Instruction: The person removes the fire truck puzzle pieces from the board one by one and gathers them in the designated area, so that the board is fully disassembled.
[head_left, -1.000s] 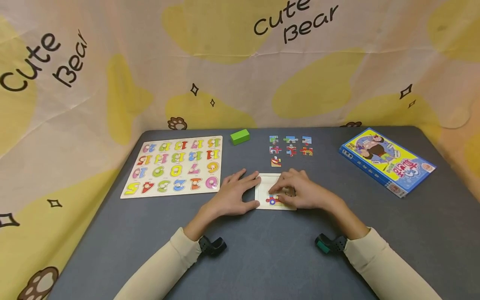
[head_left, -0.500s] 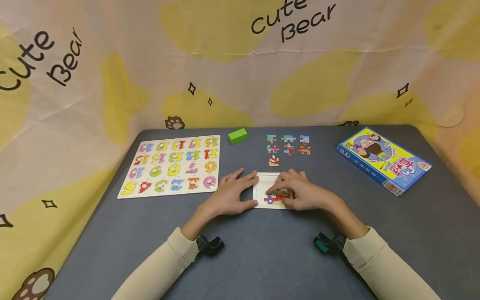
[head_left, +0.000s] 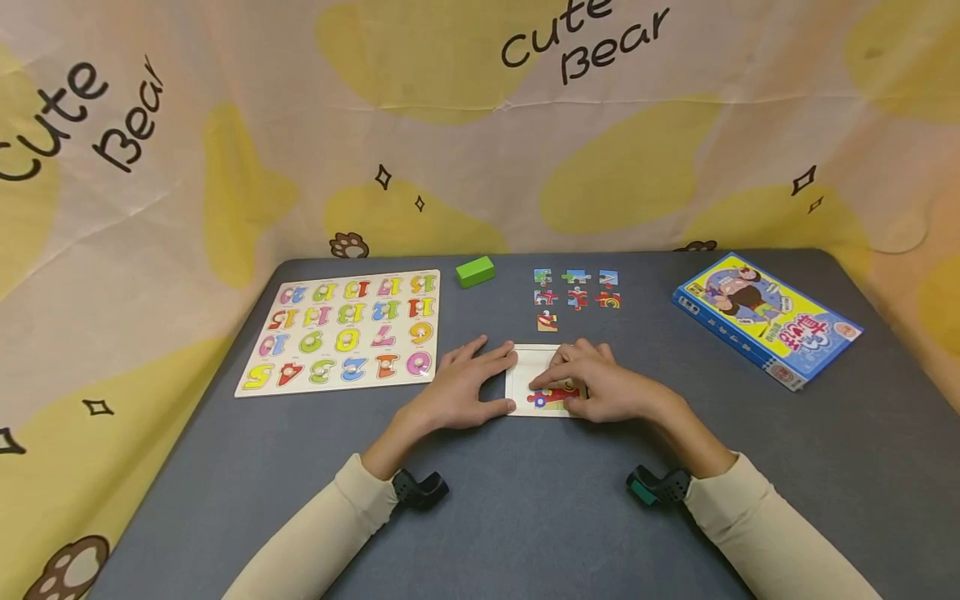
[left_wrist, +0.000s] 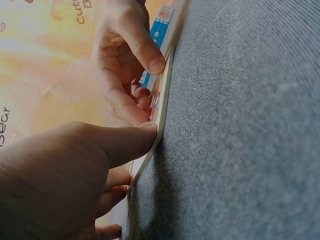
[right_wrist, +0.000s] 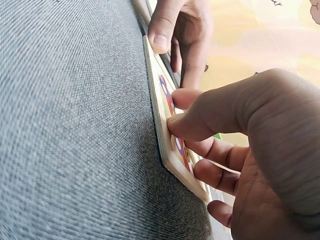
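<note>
A small white puzzle tray (head_left: 531, 360) lies on the table between both hands. My left hand (head_left: 467, 390) rests at its left side, thumb on the near corner and fingers spread along to the far corner. My right hand (head_left: 600, 385) is over the tray's right part, its index fingertip and thumb touching the joined puzzle pieces (head_left: 547, 397), which show part of a red car with blue wheels. In the right wrist view the thumb presses by the car's lower edge (right_wrist: 165, 89) while other fingertips lie along the tray. The right hand hides some of the picture.
Several loose puzzle pieces (head_left: 577, 298) lie in rows beyond the tray. A number board (head_left: 348, 333) is at left, a green block (head_left: 476, 272) at the back, and a blue and yellow box (head_left: 768, 321) at right. A printed cloth (head_left: 465, 150) hangs behind the table.
The car pieces under my right hand have come together, showing more red car body. The right index fingertip has shifted slightly left and down. My left hand keeps its place on the tray.
</note>
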